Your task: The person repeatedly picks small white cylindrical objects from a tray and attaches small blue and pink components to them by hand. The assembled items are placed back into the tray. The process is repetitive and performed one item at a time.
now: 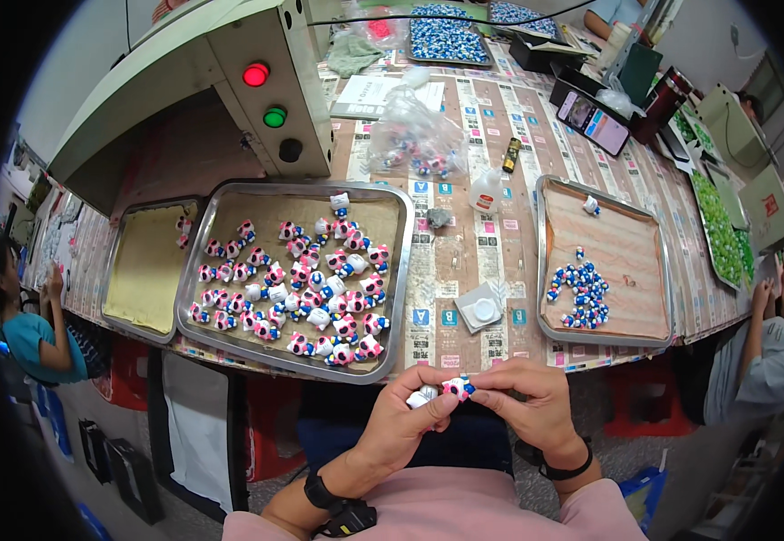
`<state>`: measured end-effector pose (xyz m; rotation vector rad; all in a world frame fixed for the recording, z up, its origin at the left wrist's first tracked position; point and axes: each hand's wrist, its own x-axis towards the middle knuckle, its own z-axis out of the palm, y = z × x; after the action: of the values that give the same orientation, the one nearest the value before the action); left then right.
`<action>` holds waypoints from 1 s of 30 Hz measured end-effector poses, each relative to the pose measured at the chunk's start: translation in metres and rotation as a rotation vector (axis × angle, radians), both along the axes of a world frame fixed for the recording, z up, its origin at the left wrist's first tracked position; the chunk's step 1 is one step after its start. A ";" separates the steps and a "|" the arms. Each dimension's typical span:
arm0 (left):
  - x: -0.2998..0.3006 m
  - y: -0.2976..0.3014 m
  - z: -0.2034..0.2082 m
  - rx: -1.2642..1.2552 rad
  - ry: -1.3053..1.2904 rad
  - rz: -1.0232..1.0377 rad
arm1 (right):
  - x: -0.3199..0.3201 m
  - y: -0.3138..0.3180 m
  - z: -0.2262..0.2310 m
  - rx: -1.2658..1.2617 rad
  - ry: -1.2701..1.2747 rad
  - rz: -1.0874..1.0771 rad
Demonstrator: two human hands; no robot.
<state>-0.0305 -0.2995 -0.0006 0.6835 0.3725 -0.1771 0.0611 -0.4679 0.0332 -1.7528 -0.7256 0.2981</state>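
Just past the table's front edge, my left hand (401, 417) is closed around a small white figurine part (423, 397). Between both hands is a pink, white and blue cat-like figurine (456, 388). My right hand (531, 401) pinches the figurine's blue side with thumb and fingertips. Left of my hands, a metal tray (407, 234) holds many similar pink, white and blue figurines (300, 270). To the right, another metal tray (543, 261) bears small blue and white pieces (581, 293) in a cluster, with one white-headed figurine (591, 206) near its far edge.
A grey machine (293, 81) with red and green lamps stands at left, beside a yellow-lined tray (144, 270). A white bottle (486, 192), white dish (482, 311), bag of figurines (419, 144) and phone (593, 122) lie on the table. People sit at both sides.
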 end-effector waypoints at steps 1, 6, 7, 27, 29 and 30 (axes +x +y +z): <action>0.000 0.000 0.000 0.013 -0.004 -0.003 | -0.001 -0.001 -0.001 0.003 0.010 0.001; -0.003 -0.002 -0.005 0.093 -0.029 -0.003 | -0.006 -0.001 -0.006 0.036 0.000 -0.011; -0.003 -0.002 -0.006 0.104 -0.040 -0.004 | -0.006 -0.001 -0.005 0.034 -0.006 -0.013; -0.008 0.179 0.039 1.487 -0.080 0.421 | -0.010 -0.007 -0.002 -0.024 -0.149 -0.052; 0.002 0.207 0.039 1.686 -0.115 0.366 | -0.012 -0.006 -0.002 -0.040 -0.121 -0.049; 0.008 0.215 0.038 1.786 -0.135 0.338 | -0.014 -0.006 -0.002 -0.040 -0.109 -0.044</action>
<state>-0.0220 -0.0847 0.0377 2.3430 0.4515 0.6336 0.0476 -0.4736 0.0317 -1.8319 -0.7624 0.1896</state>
